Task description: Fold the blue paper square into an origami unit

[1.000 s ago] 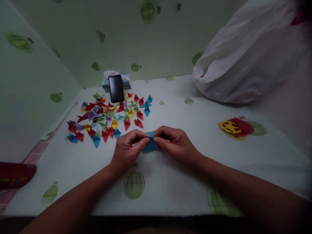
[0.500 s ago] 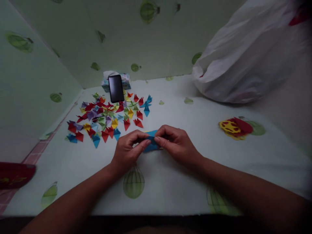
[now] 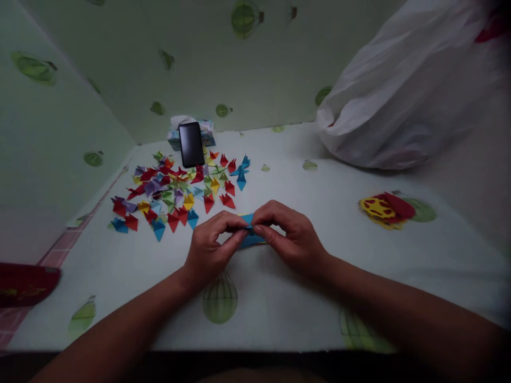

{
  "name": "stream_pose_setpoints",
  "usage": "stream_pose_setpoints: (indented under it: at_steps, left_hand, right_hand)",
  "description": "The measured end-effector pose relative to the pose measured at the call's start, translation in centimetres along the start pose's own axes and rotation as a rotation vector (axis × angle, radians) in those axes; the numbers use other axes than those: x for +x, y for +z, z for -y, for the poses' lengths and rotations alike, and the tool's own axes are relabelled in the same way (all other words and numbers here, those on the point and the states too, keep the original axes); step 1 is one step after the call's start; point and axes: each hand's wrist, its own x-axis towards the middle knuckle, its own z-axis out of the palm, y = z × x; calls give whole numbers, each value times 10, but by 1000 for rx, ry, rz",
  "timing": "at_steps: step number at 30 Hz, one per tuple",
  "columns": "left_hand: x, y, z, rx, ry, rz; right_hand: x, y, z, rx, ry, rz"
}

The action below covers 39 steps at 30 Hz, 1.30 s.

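Both hands meet at the middle of the table over blue paper (image 3: 252,239) with a thin yellow edge showing. My left hand (image 3: 215,239) pinches a small folded blue piece between thumb and forefinger. From the other side, my right hand (image 3: 285,234) grips the same piece, thumb tips nearly touching. Most of the fold is hidden by the fingers. Whether the small piece is separate from the flat blue paper under it, I cannot tell. Left of and beyond my hands lie many folded paper figures (image 3: 174,197) in red, blue, yellow, green and purple.
A phone (image 3: 191,144) leans on a tissue box (image 3: 207,130) at the back. A large white plastic bag (image 3: 379,117) stands at the back right. Red and yellow cutouts (image 3: 383,209) lie on the right. A dark red object (image 3: 27,284) sits at the left edge.
The fingers have shifted slightly on the blue piece, with its fold now pinched narrower between the thumbs and forefingers. The whole view has moved a little.
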Motion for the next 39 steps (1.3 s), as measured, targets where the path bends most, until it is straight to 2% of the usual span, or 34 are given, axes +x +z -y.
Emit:
stream_pose_setpoints:
  at_steps: [5, 10, 18, 25, 29, 34, 39]
  left_hand:
    - [0, 1, 0, -46, -45, 28]
    - [0, 1, 1, -74, -51, 7]
    - [-2, 1, -1, -189, -248, 32]
    - [-2, 4, -3, -315, -368, 66]
    - [-1, 5, -4, -341, -389, 71]
    - [-2, 5, -1, -385, -409, 108]
    - [0, 5, 1, -492, -470, 142]
  right_hand:
    - [0, 0, 0, -94, 2, -3]
    - [1, 2, -3, -90, -18, 5]
    - [0, 2, -5, -126, -34, 61]
    - [-1, 3, -2, -50, 87, 107]
    - [0, 3, -1, 9, 168, 137]
    - [2, 1, -1, -17, 174, 177]
    - [5, 1, -2, 89, 349, 215]
